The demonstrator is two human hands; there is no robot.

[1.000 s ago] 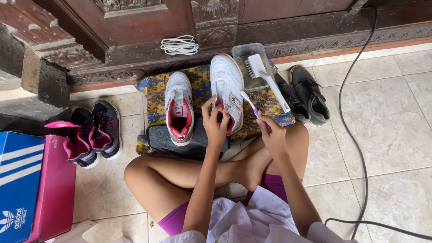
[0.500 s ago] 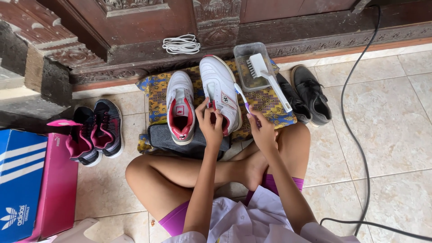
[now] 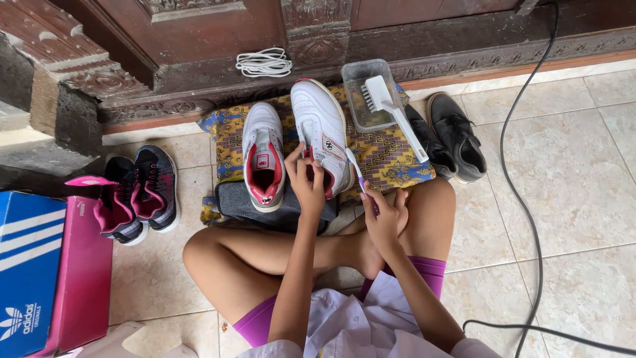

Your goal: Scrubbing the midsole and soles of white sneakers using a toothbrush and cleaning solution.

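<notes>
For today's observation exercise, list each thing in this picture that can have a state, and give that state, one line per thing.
Left hand: gripping the white shoe.
Right hand: holding the toothbrush.
White shoe: tilted, unlaced, on the patterned cloth.
Second white shoe: flat, unlaced.
Toothbrush: head at the shoe's side.
Scrub brush: resting across the clear tub.
Laces: bundled, loose.

Both forearms rise from bottom centre of the frame toward the middle. Left hand (image 3: 306, 182) sits left of centre, wrist straight, fingers curled down and clamped, thumb on the near side. Right hand (image 3: 384, 215) is just right of centre and lower, wrist bent slightly inward, fingers folded in a closed pinch grip, knuckles up. Hands are near each other, not touching. Bare legs crossed under the arms: one knee at lower left, the other at right of centre.
</notes>
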